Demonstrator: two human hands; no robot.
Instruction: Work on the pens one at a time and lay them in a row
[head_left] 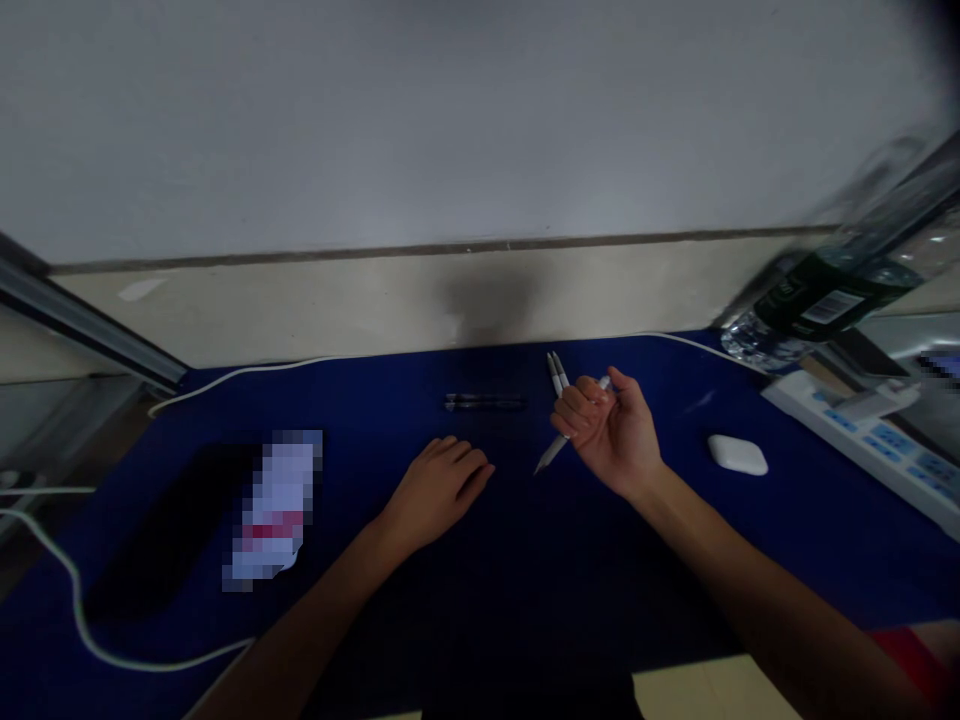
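Note:
My left hand lies palm down on the blue tabletop, fingers loosely extended, holding nothing. My right hand is turned palm up, its fingers curled around a pen. The pen's pointed grey end sticks out below the fingers toward the lower left, and its white other end shows by the thumb. Just behind that hand lie two white pens with dark tips, side by side, partly hidden by the fingers. Two dark pens lie crosswise on the table beyond my left hand.
A white earbud case sits right of my right hand. Farther right are a power strip and a plastic bottle with a green label. A blurred-out phone-like object lies at left, near a white cable. A wall stands behind.

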